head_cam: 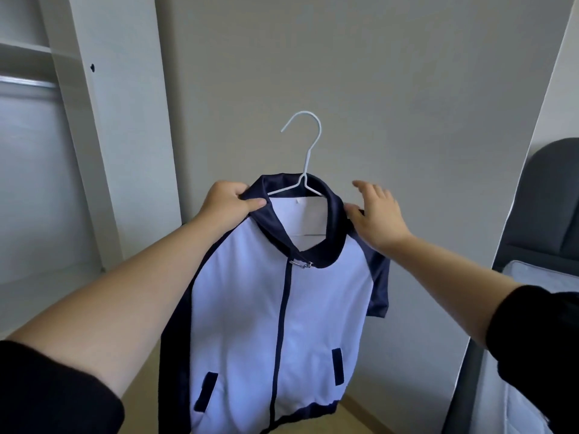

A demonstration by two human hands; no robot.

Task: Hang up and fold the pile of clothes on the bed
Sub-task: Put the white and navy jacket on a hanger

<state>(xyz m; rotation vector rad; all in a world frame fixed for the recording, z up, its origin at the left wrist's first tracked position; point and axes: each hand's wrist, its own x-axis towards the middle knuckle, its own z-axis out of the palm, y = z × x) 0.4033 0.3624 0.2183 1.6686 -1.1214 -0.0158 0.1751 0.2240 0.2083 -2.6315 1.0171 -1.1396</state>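
Grip: left hand [227, 203] pinches the dark collar of the jacket [266, 308], thumb on top. Right hand [376, 216] spread, thumb touching the jacket's other shoulder. Jacket zipped, on white hanger [308, 145], held up before the wall [376, 89]. Wardrobe [94, 120] left of jacket, bed [539, 272] right.

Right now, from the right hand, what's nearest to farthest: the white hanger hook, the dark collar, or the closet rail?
1. dark collar, right at the right hand
2. white hanger hook, up and left of it
3. closet rail, far left
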